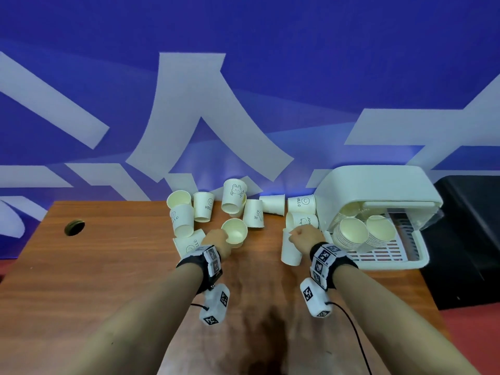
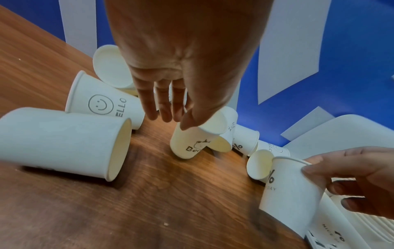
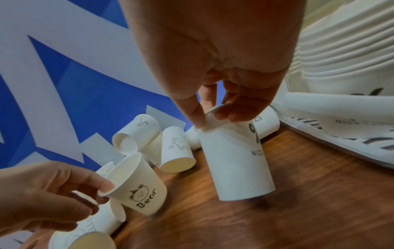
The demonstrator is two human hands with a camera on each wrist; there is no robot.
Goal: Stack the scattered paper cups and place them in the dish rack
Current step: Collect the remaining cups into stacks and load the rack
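The left hand pinches the rim of a "Bear" cup, tilted above the tabletop; the right hand pinches the rim of a "Nice" cup, tilted, just left of the dish rack; more paper cups lie scattered left of the dish rack; nested stacks rest inside it

Cups: white paper, printed (bear, smiley), mostly toppled on the table.
Dish rack: white, holding nested cup stacks.
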